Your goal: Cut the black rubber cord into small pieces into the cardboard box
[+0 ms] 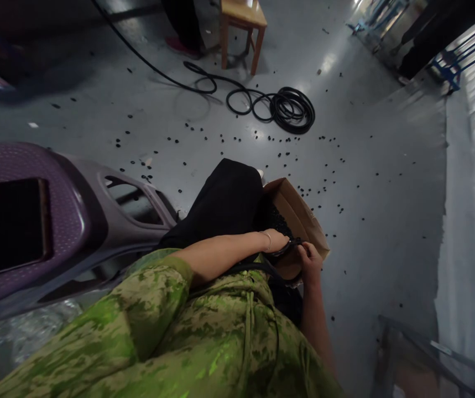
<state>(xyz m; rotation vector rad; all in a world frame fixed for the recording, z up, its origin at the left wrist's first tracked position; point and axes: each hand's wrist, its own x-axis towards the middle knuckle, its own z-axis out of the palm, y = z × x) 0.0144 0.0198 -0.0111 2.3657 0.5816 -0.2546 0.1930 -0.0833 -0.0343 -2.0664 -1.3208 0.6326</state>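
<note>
My left hand, with a bracelet at the wrist, is over an open cardboard box by my lap. Its fingers are closed, and what they hold is too dark to make out. Facing it at the box's right side, my right hand pinches a small black piece between thumb and fingers. The two hands almost meet at this piece. Deeper in the box lies a heap of small black parts, partly hidden by my left hand and dark trouser leg.
Many small black rings lie scattered on the grey floor. Ahead is a coiled black hose near a wooden stool. At left, a phone rests on a purple plastic chair. Other people's legs show at the top.
</note>
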